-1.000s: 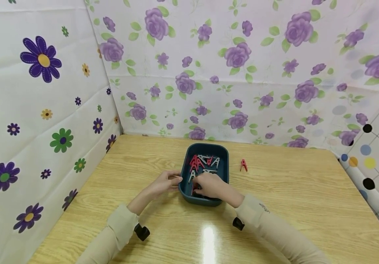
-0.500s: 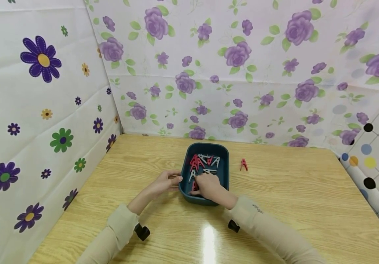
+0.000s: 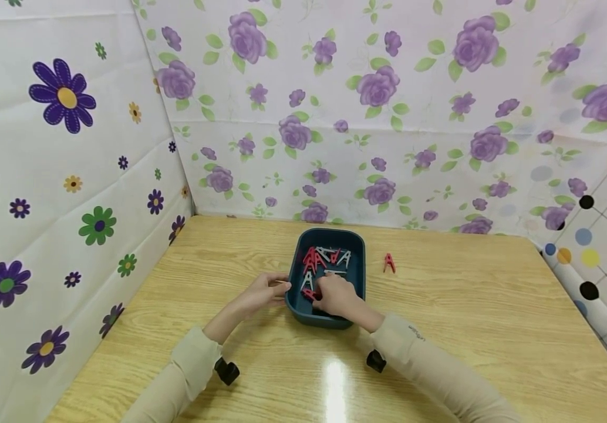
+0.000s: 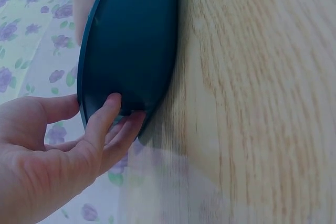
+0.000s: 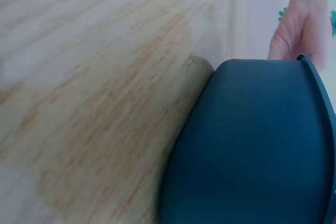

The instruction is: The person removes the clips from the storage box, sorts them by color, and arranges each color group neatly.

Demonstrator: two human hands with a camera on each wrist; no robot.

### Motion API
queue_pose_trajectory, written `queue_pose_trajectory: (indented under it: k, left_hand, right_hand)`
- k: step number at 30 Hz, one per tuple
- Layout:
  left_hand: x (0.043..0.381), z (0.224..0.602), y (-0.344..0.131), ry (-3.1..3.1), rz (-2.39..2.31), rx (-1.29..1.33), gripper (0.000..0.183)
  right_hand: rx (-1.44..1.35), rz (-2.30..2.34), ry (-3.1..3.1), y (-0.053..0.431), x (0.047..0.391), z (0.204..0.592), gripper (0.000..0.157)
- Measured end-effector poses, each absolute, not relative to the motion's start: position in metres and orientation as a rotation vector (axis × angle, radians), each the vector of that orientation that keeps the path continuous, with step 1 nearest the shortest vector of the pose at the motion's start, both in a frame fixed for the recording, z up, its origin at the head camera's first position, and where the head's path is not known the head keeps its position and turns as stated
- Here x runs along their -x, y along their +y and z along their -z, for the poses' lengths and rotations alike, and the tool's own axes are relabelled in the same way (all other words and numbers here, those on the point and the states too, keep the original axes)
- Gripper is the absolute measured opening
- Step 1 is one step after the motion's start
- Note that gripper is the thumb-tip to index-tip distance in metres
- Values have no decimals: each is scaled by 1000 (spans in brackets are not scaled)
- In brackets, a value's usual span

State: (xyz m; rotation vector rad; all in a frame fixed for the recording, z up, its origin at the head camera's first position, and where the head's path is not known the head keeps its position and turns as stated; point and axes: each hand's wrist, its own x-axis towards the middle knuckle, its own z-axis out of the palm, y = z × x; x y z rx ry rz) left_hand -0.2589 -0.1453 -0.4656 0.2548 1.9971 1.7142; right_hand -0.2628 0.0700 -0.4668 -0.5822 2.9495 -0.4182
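Note:
A dark teal plastic bin [image 3: 326,321] stands on the wooden table with red and grey clothespins inside. My left hand [image 3: 262,292] lies along its left side; in the left wrist view the fingers [image 4: 102,121] touch the outer wall, with one tip right at the rim. Inside the near half of the bin, my right hand [image 3: 337,295] has its fingers curled and pinches a red clothespin [image 3: 310,294] that sticks out to the left. The far fingertips are hidden behind the hand. A grey clothespin [image 3: 307,281] lies just beyond it.
Several red clothespins [image 3: 311,258] and grey ones [image 3: 344,257] lie together at the bin's far end. Another red clothespin [image 3: 389,262] lies on the table [image 3: 462,305] to the right of the bin. Flowered sheets [image 3: 293,170] hang behind and at the left.
My right hand drew slightly back, uncovering the red clothespin, which has turned from roughly upright to slanting sideways. The left hand has stayed at the bin's side.

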Motion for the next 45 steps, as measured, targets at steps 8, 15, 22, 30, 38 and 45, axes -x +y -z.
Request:
queue_pose_trajectory:
  k: [8,15,22,30,38,45]
  left_hand:
    - [259,465,-146,2013,-1706,-268,47]
    - [259,467,-145,2016,-1712,-254,47]
    - [258,466,-143,2020,-1711,-243,47]
    - [258,466,-144,2014,-1714,-214,49]
    - [257,465,-142,2017,-1715,-175,50]
    - [256,463,-140,2030,-1719,-157,49]
  right_hand:
    - [528,620,2939,80,266,458,24]
    - [533,670,2945,87,267,454,19]
    - [569,741,2990,92,267,452,18]
    - [678,835,3078,101,268,451,15]
    - [693,984,3163,111,271,456,17]
    - [724,1053,3162,116,271,457,18]
